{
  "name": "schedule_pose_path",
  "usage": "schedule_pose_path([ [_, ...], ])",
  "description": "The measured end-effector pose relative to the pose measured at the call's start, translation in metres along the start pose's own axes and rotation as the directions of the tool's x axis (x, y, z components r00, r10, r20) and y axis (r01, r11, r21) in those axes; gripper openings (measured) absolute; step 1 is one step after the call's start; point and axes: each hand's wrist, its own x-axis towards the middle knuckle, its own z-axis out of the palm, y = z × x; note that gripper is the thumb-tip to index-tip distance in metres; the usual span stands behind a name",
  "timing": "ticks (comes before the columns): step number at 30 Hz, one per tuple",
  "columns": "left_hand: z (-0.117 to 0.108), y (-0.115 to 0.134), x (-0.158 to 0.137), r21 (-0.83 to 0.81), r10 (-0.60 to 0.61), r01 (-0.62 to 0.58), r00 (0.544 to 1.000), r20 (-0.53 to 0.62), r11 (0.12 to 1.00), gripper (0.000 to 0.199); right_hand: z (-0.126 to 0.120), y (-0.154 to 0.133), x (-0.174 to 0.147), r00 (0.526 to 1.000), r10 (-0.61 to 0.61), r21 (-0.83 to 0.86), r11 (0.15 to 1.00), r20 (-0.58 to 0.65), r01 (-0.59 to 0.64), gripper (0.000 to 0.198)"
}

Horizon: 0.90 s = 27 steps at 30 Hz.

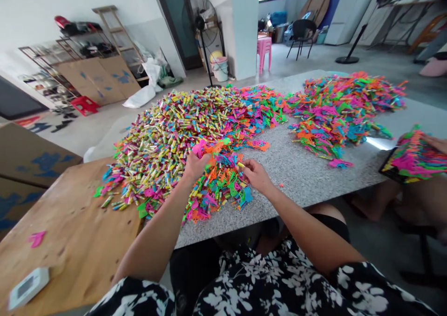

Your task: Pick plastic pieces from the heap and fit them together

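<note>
My left hand point(196, 166) is closed around a few flat plastic pieces point(218, 145), pink and orange, above the heap. Between the fingertips of my right hand point(257, 175) is a small yellow-wrapped tube point(240, 166). Just below and between both hands lies a pile of bright plastic pieces point(223, 181) in orange, green, pink and blue. Behind my left hand spreads a large mound of small wrapped tubes point(174, 125), mostly yellow and dark red. The exact shape of the held plastic pieces is too small to make out.
A second coloured heap point(345, 106) covers the far right of the speckled table point(275, 155). At right, a co-worker's hand point(435, 144) rests on pieces in a dark tray point(387, 164). On the wooden board point(87, 223) at left lie a white device point(28, 288) and a pink piece point(37, 238).
</note>
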Motion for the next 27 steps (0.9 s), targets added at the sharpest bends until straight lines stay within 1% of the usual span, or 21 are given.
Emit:
schedule_pose_path([
  [2, 0.008, 0.005, -0.007, -0.258, -0.049, 0.058, 0.998, 0.041, 0.964, 0.024, 0.008, -0.012, 0.001, 0.999, -0.049, 0.044, 0.998, -0.007, 0.049, 0.026],
  [4, 0.019, 0.008, -0.014, -0.463, -0.096, 0.147, 0.986, 0.133, 0.874, 0.021, 0.017, -0.021, 0.003, 0.993, -0.111, 0.049, 0.992, -0.037, 0.113, 0.028],
  [5, 0.025, 0.009, -0.017, -0.525, -0.113, 0.204, 0.973, 0.201, 0.826, 0.023, 0.021, -0.025, 0.005, 0.989, -0.136, 0.043, 0.989, -0.052, 0.138, 0.029],
  [6, 0.03, 0.01, -0.02, -0.557, -0.122, 0.26, 0.954, 0.273, 0.788, 0.027, 0.024, -0.027, 0.006, 0.987, -0.152, 0.04, 0.987, -0.058, 0.155, 0.031],
  [8, 0.038, 0.011, -0.025, -0.57, -0.119, 0.336, 0.916, 0.384, 0.75, 0.036, 0.029, -0.029, 0.009, 0.984, -0.171, 0.041, 0.984, -0.052, 0.173, 0.031],
  [10, 0.043, 0.01, -0.029, -0.576, -0.113, 0.369, 0.895, 0.43, 0.73, 0.04, 0.031, -0.028, 0.011, 0.981, -0.19, 0.029, 0.981, -0.031, 0.191, 0.03],
  [12, 0.047, 0.007, -0.03, -0.588, -0.131, 0.404, 0.883, 0.451, 0.7, 0.042, 0.031, -0.025, 0.012, 0.979, -0.203, -0.02, 0.979, -0.003, 0.203, 0.028],
  [14, 0.05, 0.003, -0.031, -0.596, -0.162, 0.435, 0.876, 0.455, 0.675, 0.046, 0.029, -0.021, 0.013, 0.981, -0.19, -0.084, 0.978, 0.029, 0.192, 0.025],
  [17, 0.057, -0.002, -0.031, -0.609, -0.196, 0.445, 0.881, 0.431, 0.657, 0.049, 0.025, -0.017, 0.014, 0.985, -0.162, -0.173, 0.97, 0.056, 0.169, 0.019],
  [21, 0.066, -0.003, -0.032, -0.626, -0.205, 0.425, 0.896, 0.394, 0.653, 0.043, 0.019, -0.01, 0.016, 0.988, -0.148, -0.316, 0.936, 0.052, 0.157, 0.009],
  [23, 0.069, -0.001, -0.032, -0.635, -0.221, 0.416, 0.904, 0.366, 0.651, 0.042, 0.017, -0.006, 0.016, 0.992, -0.114, -0.334, 0.935, 0.05, 0.124, 0.009],
  [25, 0.069, -0.001, -0.03, -0.644, -0.252, 0.425, 0.903, 0.347, 0.636, 0.043, 0.014, -0.001, 0.014, 0.996, -0.068, -0.311, 0.947, 0.053, 0.082, 0.01],
  [27, 0.069, -0.001, -0.029, -0.654, -0.289, 0.439, 0.899, 0.331, 0.617, 0.044, 0.009, 0.002, 0.012, 0.998, -0.061, -0.277, 0.959, -0.002, 0.058, 0.012],
])
